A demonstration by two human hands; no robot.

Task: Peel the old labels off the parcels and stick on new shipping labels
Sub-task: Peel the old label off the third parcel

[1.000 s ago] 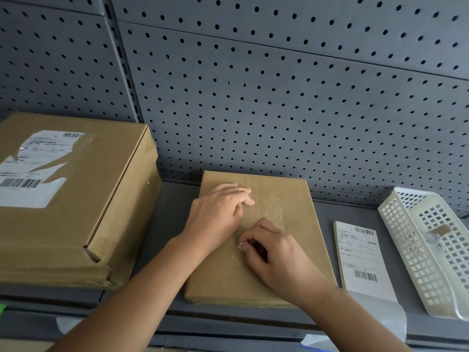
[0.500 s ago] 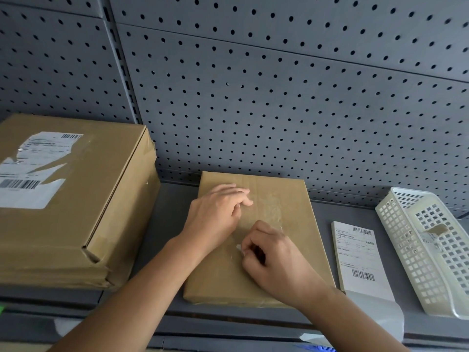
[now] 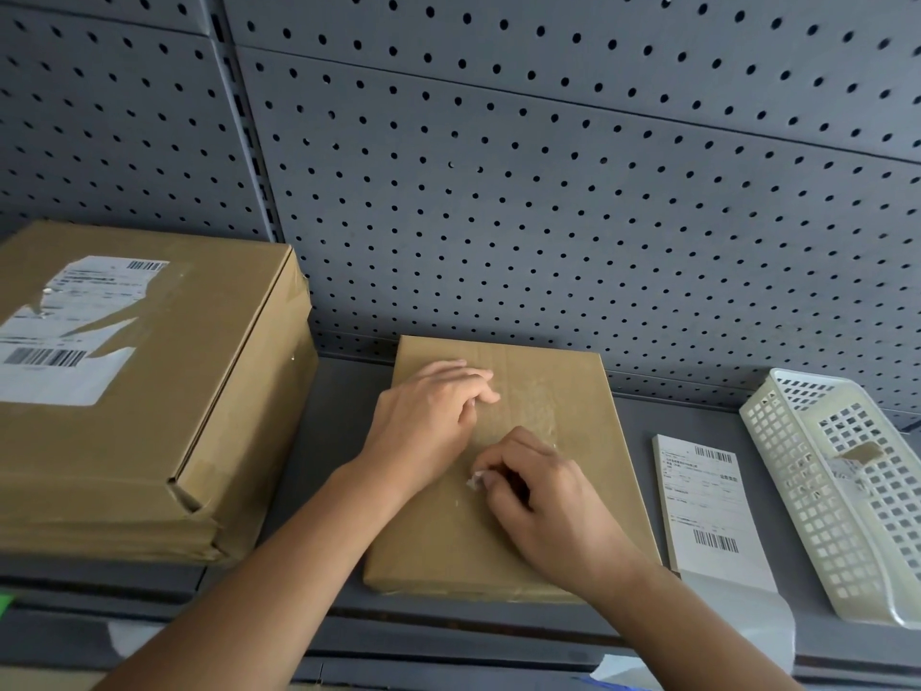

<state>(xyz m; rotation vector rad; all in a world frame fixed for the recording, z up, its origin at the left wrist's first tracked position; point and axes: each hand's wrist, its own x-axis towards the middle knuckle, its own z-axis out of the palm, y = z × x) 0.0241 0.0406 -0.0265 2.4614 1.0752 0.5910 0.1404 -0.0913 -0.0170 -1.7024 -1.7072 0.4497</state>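
**Right hand picks at a scrap on the flat parcel**

The parcel [image 3: 438, 541], a flat brown one, lies on the grey shelf [image 3: 339, 401] in the middle of the view, its far end close to the pegboard [image 3: 548, 216]. Its top is mostly bare card. A shiny patch of tape [image 3: 540, 406] runs across the far half.

The right hand [image 3: 543, 501] rests on the near half of the parcel with its fingers curled in. Thumb and forefinger pinch a small white scrap [image 3: 476, 480] at the parcel's surface. I cannot tell whether the scrap has come free of the card.

The left hand [image 3: 428, 421] lies on the far left part of the parcel. It grips nothing. Its fingers are loosely bent and their tips touch the card beside the tape. The 2 hands are near each other but apart.

Left of the parcel, just beside it, stands a bigger brown box [image 3: 209, 391], much taller than the parcel. On its top sits a white label [image 3: 65, 341] with 2 barcodes, torn so that brown card shows through its middle.

Right of the parcel, near its edge, a sheet [image 3: 707, 501] printed with 2 barcodes lies flat on the shelf. Its near end hangs over the shelf's front edge.

Further right lies a white lattice basket [image 3: 797, 516], tilted, with a few brown and white bits [image 3: 862, 453] inside it.
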